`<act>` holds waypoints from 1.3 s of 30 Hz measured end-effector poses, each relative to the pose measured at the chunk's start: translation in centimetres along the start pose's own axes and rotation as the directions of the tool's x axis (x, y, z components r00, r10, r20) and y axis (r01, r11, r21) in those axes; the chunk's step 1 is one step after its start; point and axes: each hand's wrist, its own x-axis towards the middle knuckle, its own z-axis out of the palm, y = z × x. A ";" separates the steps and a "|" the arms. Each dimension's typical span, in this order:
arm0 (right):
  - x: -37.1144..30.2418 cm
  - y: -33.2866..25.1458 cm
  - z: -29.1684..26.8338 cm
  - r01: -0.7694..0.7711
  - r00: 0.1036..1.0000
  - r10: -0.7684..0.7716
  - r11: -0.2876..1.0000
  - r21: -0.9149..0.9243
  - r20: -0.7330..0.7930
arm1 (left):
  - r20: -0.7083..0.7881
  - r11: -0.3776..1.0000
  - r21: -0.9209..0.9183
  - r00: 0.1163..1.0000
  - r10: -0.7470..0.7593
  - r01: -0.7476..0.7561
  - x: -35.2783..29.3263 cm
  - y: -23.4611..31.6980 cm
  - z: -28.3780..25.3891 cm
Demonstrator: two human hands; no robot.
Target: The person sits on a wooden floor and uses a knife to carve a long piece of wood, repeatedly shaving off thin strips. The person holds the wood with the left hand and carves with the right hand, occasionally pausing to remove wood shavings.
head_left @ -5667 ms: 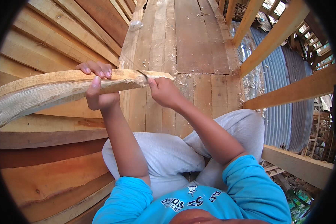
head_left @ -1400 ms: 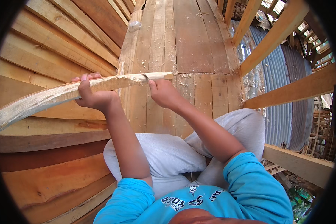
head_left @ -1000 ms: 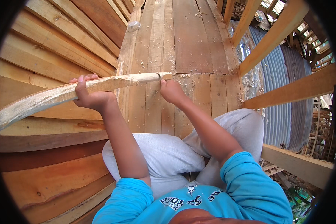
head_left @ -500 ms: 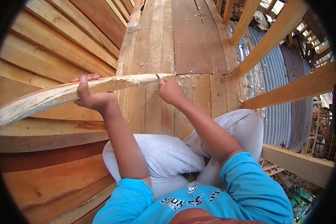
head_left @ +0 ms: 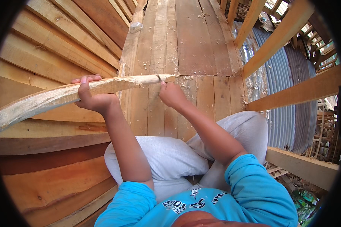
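Observation:
A long, pale, curved piece of wood point(head_left: 132, 81) runs from the left edge to a narrow tip in the middle of the head view. My left hand point(head_left: 93, 96) is closed around it from below, the thumb on the near side and fingertips over the far edge. My right hand point(head_left: 172, 93) is a fist just below the tip. From it a thin dark blade point(head_left: 159, 77), seemingly a knife's, crosses the wood near its tip; the handle is hidden in the fist.
Wood shavings lie scattered over the plank floor point(head_left: 201, 45). A small clear object point(head_left: 135, 27) rests near the plank wall point(head_left: 57, 41) on the left. Wooden rails point(head_left: 297, 92) stand on the right, with corrugated metal sheets point(head_left: 276, 64) beyond. My bent legs point(head_left: 159, 155) are close below.
My right hand has shifted slightly left, and the blade has changed its angle near the tip. My left hand and the wood have stayed in place.

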 end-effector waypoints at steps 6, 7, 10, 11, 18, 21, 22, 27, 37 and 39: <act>-2.7 -3.7 -0.1 0.231 0.973 -0.228 0.970 0.072 -0.045 | -0.015 0.998 -0.055 1.000 0.023 -0.024 0.4 -0.4 -0.4; -1.2 -1.0 0.1 0.192 0.976 -0.181 0.978 0.085 -0.121 | -0.017 0.998 -0.067 1.000 0.014 -0.015 0.1 -0.3 0.3; 1.0 2.6 -0.5 0.007 0.996 -0.003 0.999 0.042 -0.090 | -0.035 0.997 -0.069 0.999 0.014 -0.017 -0.1 -0.1 0.7; 1.2 2.7 -0.8 -0.066 0.997 0.066 0.998 0.007 -0.046 | -0.036 0.998 -0.062 0.999 0.018 -0.020 0.1 -0.3 0.4; -3.6 -4.2 0.2 0.261 0.965 -0.262 0.963 0.068 0.003 | -0.070 0.998 -0.067 0.998 0.003 -0.008 -0.1 -0.1 0.3; -1.4 -0.8 -0.3 0.282 0.958 -0.278 0.957 0.062 -0.065 | -0.052 0.997 -0.075 0.999 -0.011 0.007 0.0 0.1 0.5; 0.3 2.7 -0.3 0.147 0.986 -0.144 0.989 0.033 -0.079 | -0.046 0.998 -0.062 0.999 -0.004 0.001 -0.2 0.0 0.6; -1.4 -1.9 0.0 0.112 0.993 -0.113 0.993 -0.028 -0.026 | 0.009 1.000 0.011 1.000 -0.004 0.004 0.3 -0.2 -0.4; 1.4 3.1 0.1 -0.105 0.988 0.107 0.994 0.027 -0.113 | -0.018 0.998 -0.064 1.000 0.007 -0.008 0.2 -0.2 0.5; 0.5 1.1 0.7 -0.041 0.996 0.044 0.999 0.033 -0.081 | -0.005 0.997 -0.074 1.000 0.027 -0.028 0.2 -0.4 0.3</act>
